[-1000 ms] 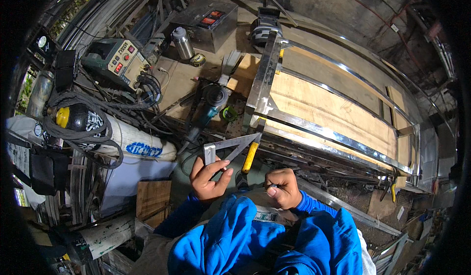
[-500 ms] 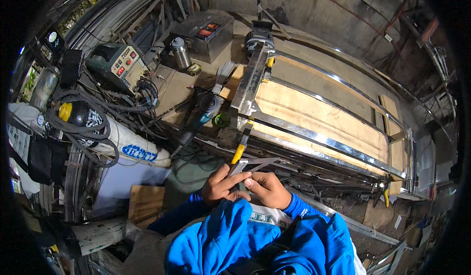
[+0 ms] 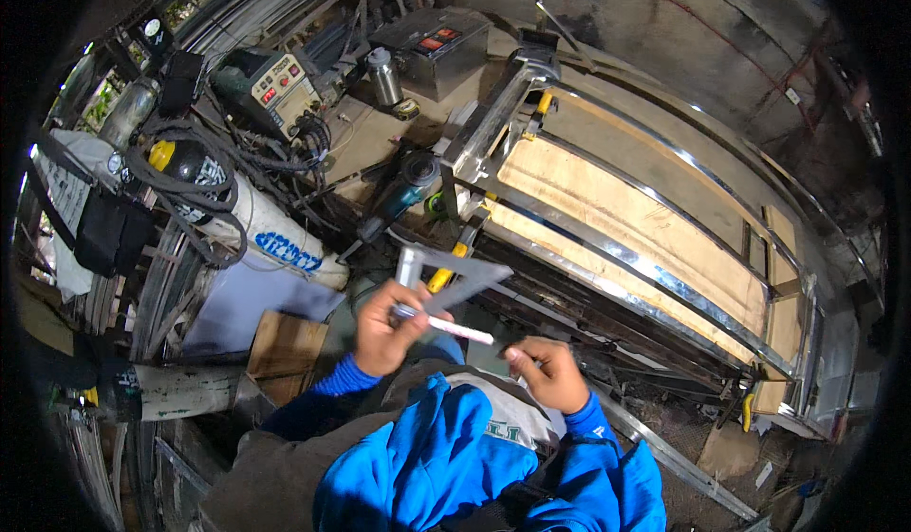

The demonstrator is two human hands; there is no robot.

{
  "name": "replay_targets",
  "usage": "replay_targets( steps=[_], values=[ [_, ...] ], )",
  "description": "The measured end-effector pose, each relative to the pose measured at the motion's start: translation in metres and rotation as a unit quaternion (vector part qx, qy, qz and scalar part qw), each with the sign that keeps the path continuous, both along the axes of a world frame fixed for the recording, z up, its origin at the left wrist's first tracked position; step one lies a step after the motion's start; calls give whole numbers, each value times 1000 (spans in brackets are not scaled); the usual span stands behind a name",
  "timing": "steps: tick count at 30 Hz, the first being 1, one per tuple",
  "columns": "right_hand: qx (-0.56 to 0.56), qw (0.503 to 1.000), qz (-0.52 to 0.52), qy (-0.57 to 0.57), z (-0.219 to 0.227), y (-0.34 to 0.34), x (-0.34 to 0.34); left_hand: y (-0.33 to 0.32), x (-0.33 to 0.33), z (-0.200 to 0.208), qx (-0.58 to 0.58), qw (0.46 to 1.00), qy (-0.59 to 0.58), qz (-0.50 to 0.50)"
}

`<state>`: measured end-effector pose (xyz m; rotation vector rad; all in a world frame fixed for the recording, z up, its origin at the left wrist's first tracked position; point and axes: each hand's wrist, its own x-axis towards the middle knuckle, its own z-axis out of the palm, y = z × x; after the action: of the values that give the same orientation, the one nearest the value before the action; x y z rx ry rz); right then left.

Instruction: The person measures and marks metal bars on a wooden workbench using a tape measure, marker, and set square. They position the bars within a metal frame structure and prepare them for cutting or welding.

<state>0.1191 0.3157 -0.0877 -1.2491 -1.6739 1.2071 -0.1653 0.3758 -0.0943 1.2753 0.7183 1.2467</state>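
My left hand (image 3: 384,333) is closed around a triangular metal square (image 3: 465,280) and a white marker pen (image 3: 463,330), which points to the right. A short gap away, my right hand (image 3: 552,377) is closed, its thumb and finger pinching a small dark piece (image 3: 510,350) that looks like a pen cap. Both hands are in front of my body, on the near side of a workbench. Behind the square, a clamp with a yellow handle (image 3: 441,278) grips the corner of a shiny metal tube frame (image 3: 607,238) lying on the bench.
A teal angle grinder (image 3: 397,200) lies left of the frame. Farther back are a welding machine (image 3: 269,91), a steel flask (image 3: 384,78), a tape measure (image 3: 406,109) and a metal box (image 3: 446,65). A gas cylinder (image 3: 270,228) wrapped in hoses lies at left.
My hands have moved apart, with the white marker now exposed between them. The left hand has shifted left with the square, and the right hand has moved right and lower.
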Motion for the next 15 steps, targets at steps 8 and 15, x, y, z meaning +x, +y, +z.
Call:
replay_targets(
  steps=[8, 15],
  values=[
    [224, 932, -280, -47, 28, 30, 62, 40, -91, 6, -54, 918, -51, 390],
    [259, 818, -487, -163, 32, 139, 125, 189, -148, -75, -72, 931, 172, 314]
  ],
)
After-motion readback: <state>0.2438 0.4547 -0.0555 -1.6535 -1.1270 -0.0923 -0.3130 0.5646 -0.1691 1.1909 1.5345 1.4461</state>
